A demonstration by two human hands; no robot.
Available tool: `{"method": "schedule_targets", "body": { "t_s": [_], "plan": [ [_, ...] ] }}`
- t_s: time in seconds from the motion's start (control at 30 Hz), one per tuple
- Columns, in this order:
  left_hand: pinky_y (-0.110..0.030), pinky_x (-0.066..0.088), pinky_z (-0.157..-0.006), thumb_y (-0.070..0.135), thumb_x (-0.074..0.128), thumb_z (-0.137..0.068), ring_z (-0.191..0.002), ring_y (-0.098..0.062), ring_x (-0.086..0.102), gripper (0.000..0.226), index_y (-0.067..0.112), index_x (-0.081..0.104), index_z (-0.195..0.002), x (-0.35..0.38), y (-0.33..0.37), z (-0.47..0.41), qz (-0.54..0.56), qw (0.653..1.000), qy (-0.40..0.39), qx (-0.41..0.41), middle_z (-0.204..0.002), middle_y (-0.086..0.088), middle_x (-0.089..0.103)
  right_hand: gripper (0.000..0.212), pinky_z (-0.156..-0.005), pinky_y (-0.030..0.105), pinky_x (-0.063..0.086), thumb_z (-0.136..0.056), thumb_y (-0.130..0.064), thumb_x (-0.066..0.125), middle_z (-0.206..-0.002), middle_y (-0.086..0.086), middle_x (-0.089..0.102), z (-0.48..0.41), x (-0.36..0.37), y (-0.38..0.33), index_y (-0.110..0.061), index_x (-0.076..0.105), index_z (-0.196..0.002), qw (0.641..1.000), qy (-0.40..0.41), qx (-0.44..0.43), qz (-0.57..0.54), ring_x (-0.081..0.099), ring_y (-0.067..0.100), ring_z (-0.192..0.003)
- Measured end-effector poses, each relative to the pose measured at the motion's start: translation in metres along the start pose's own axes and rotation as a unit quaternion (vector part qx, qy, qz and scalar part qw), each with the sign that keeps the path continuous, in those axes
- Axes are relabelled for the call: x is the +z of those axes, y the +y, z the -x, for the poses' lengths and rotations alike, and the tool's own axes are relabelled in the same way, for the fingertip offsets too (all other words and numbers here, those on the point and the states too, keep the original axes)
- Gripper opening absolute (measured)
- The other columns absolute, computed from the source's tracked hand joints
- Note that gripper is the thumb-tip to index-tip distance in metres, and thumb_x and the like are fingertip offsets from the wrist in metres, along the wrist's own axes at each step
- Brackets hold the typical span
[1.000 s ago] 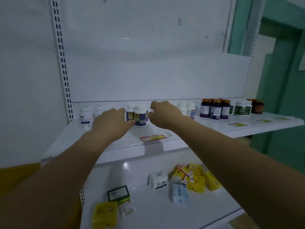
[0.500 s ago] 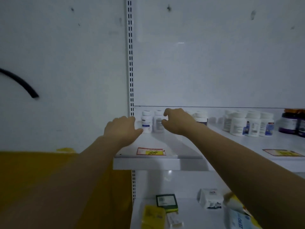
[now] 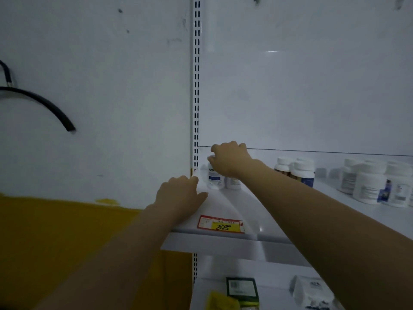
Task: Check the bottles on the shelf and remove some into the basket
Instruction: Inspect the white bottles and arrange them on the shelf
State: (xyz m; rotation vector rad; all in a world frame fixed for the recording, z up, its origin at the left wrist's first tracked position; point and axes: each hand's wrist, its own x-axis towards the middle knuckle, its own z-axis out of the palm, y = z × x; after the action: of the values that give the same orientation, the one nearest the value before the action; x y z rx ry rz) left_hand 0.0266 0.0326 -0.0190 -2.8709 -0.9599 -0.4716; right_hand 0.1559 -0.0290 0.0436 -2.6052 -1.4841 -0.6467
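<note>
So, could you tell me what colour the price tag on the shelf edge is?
The tag is red with a yellow panel; head view.

The light is dim and cool, with a blue-grey cast and little contrast; a thin bright streak of glare lies on the back panel in the upper right of the frame; a softer sheen runs along the front lip of the shelf at lower centre; faint grey shadows sit beside the other bottles near the right edge; the right hand and the leftmost bottle it grips look soft and slightly smeared; the price tag is readable but fuzzy; the boxes along the bottom edge are blurred; the right forearm looks stretched toward the lower right corner.
</note>
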Motion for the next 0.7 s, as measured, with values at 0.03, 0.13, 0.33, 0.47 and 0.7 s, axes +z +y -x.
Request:
{"method": "schedule_targets", "body": {
  "t_s": [0.03, 0.13, 0.33, 0.47, 0.7],
  "plan": [
    [-0.036, 0.041, -0.091, 0.052, 0.035, -0.095, -0.112, -0.024, 0.051, 0.048, 0.019, 0.045, -0.129, 0.002, 0.000, 0.000, 0.000, 1.000, -0.008, 0.001, -0.125, -0.005, 0.053, 0.038, -0.099, 0.042, 0.031, -0.100, -0.033, 0.031, -0.122, 0.010, 0.057, -0.004, 0.004, -0.001, -0.013, 0.049, -0.128, 1.000, -0.005, 0.002, 0.013, 0.047, 0.029, -0.115],
    [-0.034, 0.043, -0.087, 0.050, 0.034, -0.096, -0.103, -0.022, 0.053, 0.044, 0.016, 0.051, -0.119, 0.007, -0.002, -0.004, 0.021, 0.999, -0.030, -0.004, -0.118, -0.006, 0.056, 0.035, -0.101, 0.042, 0.028, -0.100, -0.033, 0.032, -0.119, 0.009, 0.059, -0.011, 0.013, -0.003, -0.013, 0.050, -0.123, 0.999, 0.003, 0.012, 0.030, 0.047, 0.029, -0.115],
    [-0.027, 0.040, -0.076, 0.044, 0.032, -0.098, -0.088, -0.016, 0.050, 0.043, 0.012, 0.055, -0.116, 0.012, -0.001, -0.006, 0.067, 0.996, -0.051, -0.014, -0.112, -0.009, 0.059, 0.033, -0.100, 0.041, 0.028, -0.099, -0.035, 0.038, -0.111, 0.009, 0.060, -0.007, 0.005, 0.000, -0.013, 0.053, -0.119, 1.000, 0.031, 0.004, -0.006, 0.052, 0.028, -0.108],
    [-0.028, 0.040, -0.076, 0.044, 0.032, -0.098, -0.090, -0.019, 0.052, 0.043, 0.011, 0.056, -0.109, 0.010, -0.001, -0.003, 0.061, 0.996, -0.056, -0.014, -0.111, -0.010, 0.060, 0.032, -0.096, 0.040, 0.029, -0.099, -0.034, 0.037, -0.107, 0.008, 0.061, 0.002, -0.015, 0.001, -0.012, 0.054, -0.117, 0.997, 0.068, -0.011, -0.021, 0.054, 0.027, -0.103],
    [-0.027, 0.038, -0.089, 0.050, 0.048, -0.092, -0.120, -0.022, 0.048, 0.058, 0.015, 0.039, -0.138, -0.023, 0.017, 0.010, 0.176, 0.984, -0.019, -0.023, -0.136, -0.006, 0.049, 0.033, -0.093, 0.038, 0.041, -0.098, -0.034, 0.044, -0.121, 0.009, 0.059, 0.025, -0.071, 0.011, -0.014, 0.056, -0.121, 0.989, 0.060, -0.025, -0.131, 0.055, 0.027, -0.108]
  ]
}}
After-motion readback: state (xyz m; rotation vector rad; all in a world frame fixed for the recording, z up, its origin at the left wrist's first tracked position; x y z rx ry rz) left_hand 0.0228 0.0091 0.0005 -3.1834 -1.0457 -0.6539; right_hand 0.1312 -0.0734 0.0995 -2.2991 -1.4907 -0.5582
